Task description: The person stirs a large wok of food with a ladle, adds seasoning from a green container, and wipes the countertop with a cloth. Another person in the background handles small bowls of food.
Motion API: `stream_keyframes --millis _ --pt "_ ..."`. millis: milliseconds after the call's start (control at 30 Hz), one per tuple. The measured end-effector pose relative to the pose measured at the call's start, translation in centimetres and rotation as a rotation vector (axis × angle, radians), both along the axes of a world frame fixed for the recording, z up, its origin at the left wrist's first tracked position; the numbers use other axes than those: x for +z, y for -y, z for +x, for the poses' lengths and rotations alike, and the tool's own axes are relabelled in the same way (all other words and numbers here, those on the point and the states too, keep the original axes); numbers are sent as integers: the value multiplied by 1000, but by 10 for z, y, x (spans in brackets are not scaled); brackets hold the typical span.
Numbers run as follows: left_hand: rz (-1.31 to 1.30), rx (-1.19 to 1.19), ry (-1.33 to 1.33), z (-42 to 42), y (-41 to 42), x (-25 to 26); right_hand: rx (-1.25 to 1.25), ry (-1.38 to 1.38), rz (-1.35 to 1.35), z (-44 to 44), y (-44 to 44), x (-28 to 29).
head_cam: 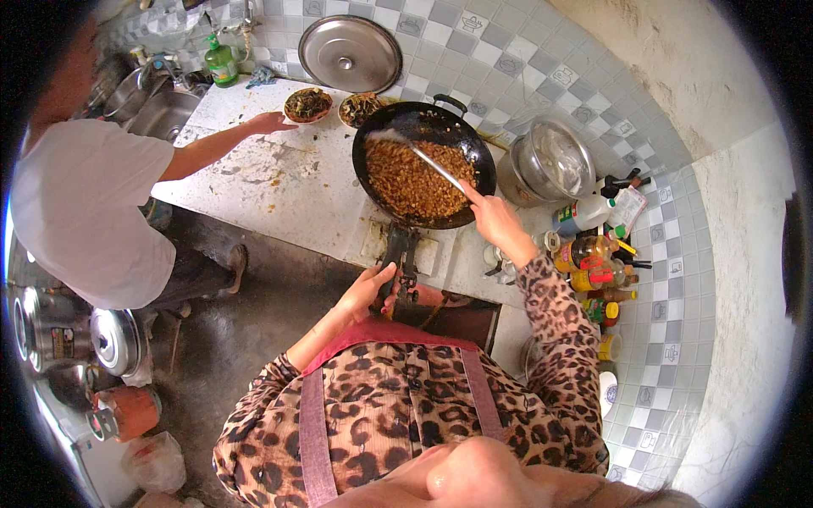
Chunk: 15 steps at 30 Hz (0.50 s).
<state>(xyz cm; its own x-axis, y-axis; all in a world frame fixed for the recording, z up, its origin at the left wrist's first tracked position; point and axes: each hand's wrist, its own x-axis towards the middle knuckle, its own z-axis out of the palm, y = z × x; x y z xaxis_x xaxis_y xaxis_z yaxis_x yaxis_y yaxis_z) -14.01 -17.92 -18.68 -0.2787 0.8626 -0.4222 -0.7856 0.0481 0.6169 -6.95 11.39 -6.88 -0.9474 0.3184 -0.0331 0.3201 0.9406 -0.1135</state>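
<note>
My left hand (369, 291) is closed around the black handle (397, 244) of a large dark wok (362, 171). Reddish-brown chopped food (413, 187) fills the wok's bottom. In my right hand (495, 219) is the metal handle of a cooking spatula (438, 166), slanting over the wok's right side; its head reaches the food at the upper left, where it looks blurred. Just left of the wok, two bowls of dark, shredded food (308, 105) (360, 109) stand on the white counter (254, 171).
A person (95, 209) at the left reaches towards the bowls. A lid (350, 54) leans on the tiled wall. Stacked metal pots (552, 159) and several bottles (587, 213) stand right of the wok. A sink (166, 114) lies at the upper left; pots (117, 340) stand lower left.
</note>
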Motion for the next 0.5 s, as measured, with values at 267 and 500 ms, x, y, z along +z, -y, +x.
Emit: stream_keyframes --millis 267,500 --pt "-4 1 0 0 1 0 73 112 539 94 -3 105" --pt "14 1 -22 -1 3 0 70 302 492 109 8 139"
